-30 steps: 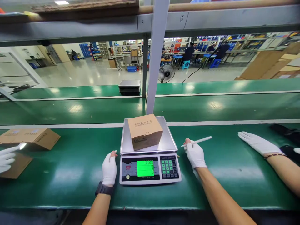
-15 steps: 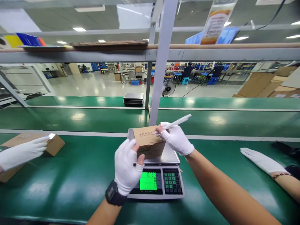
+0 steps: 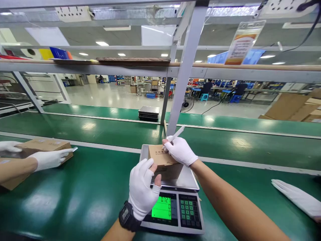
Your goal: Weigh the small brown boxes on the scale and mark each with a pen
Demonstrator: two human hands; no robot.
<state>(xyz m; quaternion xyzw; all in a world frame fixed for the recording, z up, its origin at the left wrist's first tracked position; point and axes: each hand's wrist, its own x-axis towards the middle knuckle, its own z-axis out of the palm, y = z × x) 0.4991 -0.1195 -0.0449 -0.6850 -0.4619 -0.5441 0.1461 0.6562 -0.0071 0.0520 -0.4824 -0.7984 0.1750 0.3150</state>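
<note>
A small brown cardboard box (image 3: pixel 167 170) with printing on top rests on the metal pan of a scale (image 3: pixel 187 182), whose green display (image 3: pixel 162 208) is lit. My right hand (image 3: pixel 182 150), in a white glove with bare fingertips, grips a white pen (image 3: pixel 177 132) and has its tip at the box top. At the box's front left corner is my left hand (image 3: pixel 144 187), gloved the same way, fingers apart and slightly curled, holding nothing. A black watch is on my left wrist.
At the left, another person's gloved hands (image 3: pixel 51 159) hold a larger cardboard box (image 3: pixel 41 145). Another gloved hand (image 3: pixel 296 197) lies on the green surface at the right. A metal post (image 3: pixel 182 77) rises behind the scale, and a second scale (image 3: pixel 148 113) sits farther back.
My right hand's pen has swung to a steeper angle and moved left over the box top. The view has shifted. At the left, the other person's second hand has come into view on the larger box.
</note>
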